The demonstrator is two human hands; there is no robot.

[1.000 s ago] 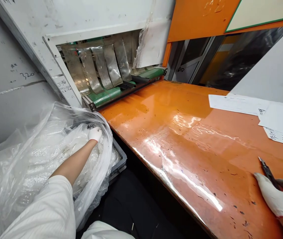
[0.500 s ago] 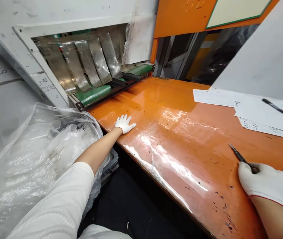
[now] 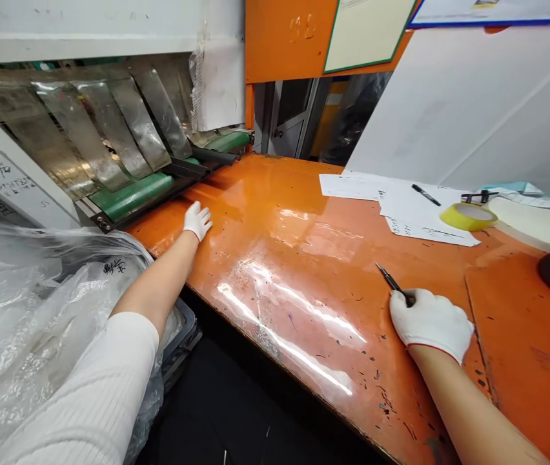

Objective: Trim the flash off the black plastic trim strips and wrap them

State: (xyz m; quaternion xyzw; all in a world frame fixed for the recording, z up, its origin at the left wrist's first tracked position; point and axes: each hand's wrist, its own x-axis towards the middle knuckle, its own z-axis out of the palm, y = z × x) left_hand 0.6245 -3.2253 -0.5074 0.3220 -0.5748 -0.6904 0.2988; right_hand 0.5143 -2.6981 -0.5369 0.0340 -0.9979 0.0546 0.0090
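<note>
Now my left hand (image 3: 197, 220) is out of the plastic bag (image 3: 37, 303) and lies open and flat on the orange counter (image 3: 304, 245), just beside the green roller (image 3: 130, 196). My right hand (image 3: 430, 323), well away from the roller, still grips the tweezers (image 3: 391, 282).

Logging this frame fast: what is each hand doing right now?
Left hand: open, fingers spread flat on the glossy orange table.
Right hand: closed around a thin dark metal blade tool.
</note>
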